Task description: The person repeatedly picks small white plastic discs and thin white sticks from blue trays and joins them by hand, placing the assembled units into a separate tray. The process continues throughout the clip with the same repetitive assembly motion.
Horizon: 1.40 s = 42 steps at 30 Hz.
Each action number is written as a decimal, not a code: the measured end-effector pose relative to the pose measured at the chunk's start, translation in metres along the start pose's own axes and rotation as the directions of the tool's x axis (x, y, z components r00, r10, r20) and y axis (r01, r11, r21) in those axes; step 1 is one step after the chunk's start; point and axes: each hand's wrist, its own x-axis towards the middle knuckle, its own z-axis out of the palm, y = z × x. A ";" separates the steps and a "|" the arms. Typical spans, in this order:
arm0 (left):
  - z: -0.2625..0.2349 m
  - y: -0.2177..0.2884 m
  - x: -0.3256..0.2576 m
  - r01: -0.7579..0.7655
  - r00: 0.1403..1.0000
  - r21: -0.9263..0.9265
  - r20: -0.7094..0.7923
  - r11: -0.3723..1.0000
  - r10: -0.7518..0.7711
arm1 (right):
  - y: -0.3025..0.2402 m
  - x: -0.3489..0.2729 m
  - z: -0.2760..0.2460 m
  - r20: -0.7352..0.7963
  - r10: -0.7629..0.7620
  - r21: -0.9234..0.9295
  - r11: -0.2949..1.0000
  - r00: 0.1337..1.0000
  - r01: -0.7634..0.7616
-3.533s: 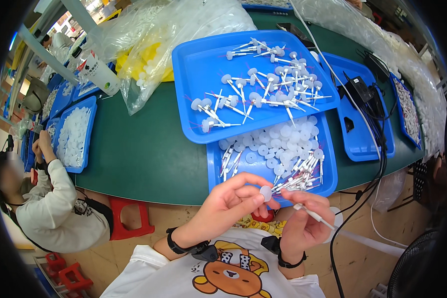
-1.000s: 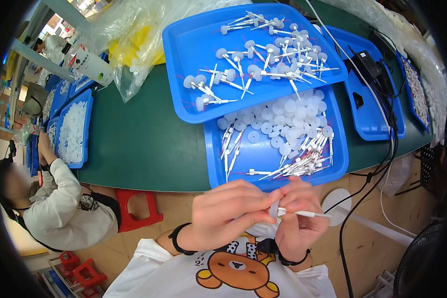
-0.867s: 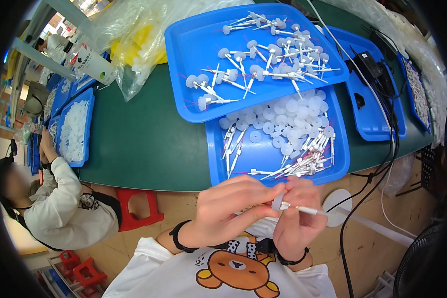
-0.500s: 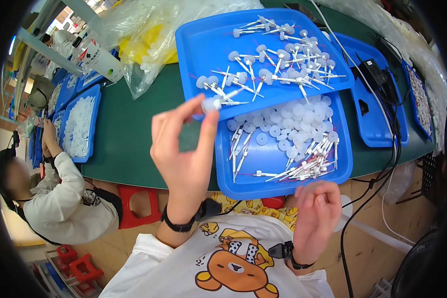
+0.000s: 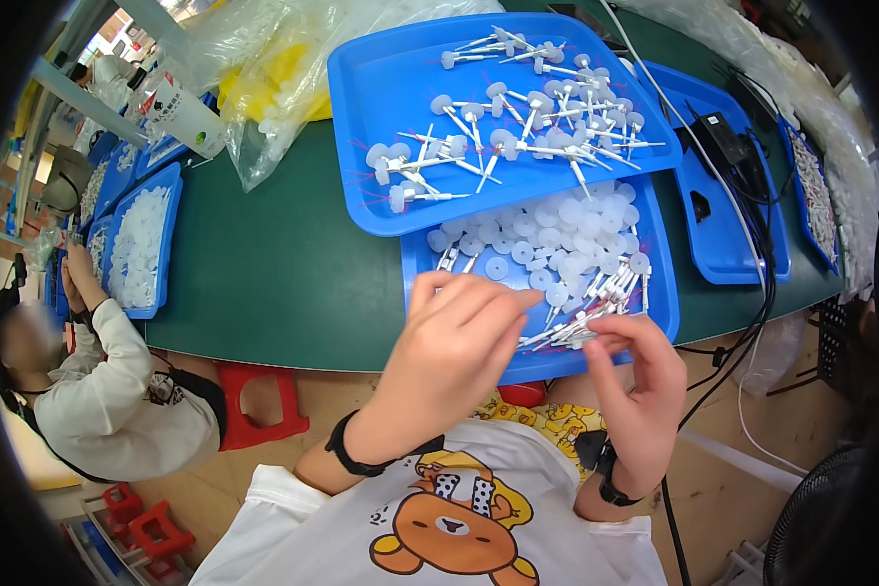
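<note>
My left hand (image 5: 449,337) is over the lower blue tray (image 5: 666,322), its fingers bent and pinched together by the translucent white plastic discs (image 5: 547,237). What sits between those fingertips is hidden. My right hand (image 5: 645,396) is at the tray's front right, thumb and forefinger curled close together at the pile of thin white rods (image 5: 615,288); whether a rod is between them is too small to tell. Behind, the upper blue tray (image 5: 381,88) overlaps the lower one and carries several rods fitted with discs and thin red wires (image 5: 410,195).
Another blue tray (image 5: 728,234) at the right holds a black adapter (image 5: 718,142) and cables. Clear plastic bags (image 5: 264,127) and a white container (image 5: 181,112) stand at the back left. On the left, a co-worker (image 5: 117,391) sits by a blue tray of white parts (image 5: 142,249).
My left hand has let go of a disc-and-rod piece at the upper tray's front left corner and come down right to the discs. My right hand has risen to the rods.
</note>
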 end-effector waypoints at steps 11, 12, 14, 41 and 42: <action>0.036 0.000 0.011 -0.007 0.988 -0.059 0.156 0.998 0.016 | 0.008 0.014 -0.011 -0.045 -0.105 -0.508 0.859 0.993 0.067; 0.038 -0.003 0.009 -0.004 0.988 -0.092 0.153 0.996 0.018 | 0.013 0.014 -0.014 -0.020 -0.109 -0.554 0.829 0.994 0.080; 0.039 -0.004 0.008 0.037 0.987 -0.138 0.159 0.990 -0.014 | 0.015 0.015 -0.020 0.030 -0.061 -0.539 0.840 0.998 0.067; 0.019 -0.014 0.009 0.275 0.930 -0.826 0.100 0.491 -0.353 | 0.014 0.030 -0.002 0.119 -0.191 -0.295 0.930 0.974 0.219; 0.019 -0.014 0.009 0.284 0.928 -0.838 0.118 0.465 -0.353 | 0.014 0.027 0.000 0.084 -0.141 -0.219 0.963 0.987 0.156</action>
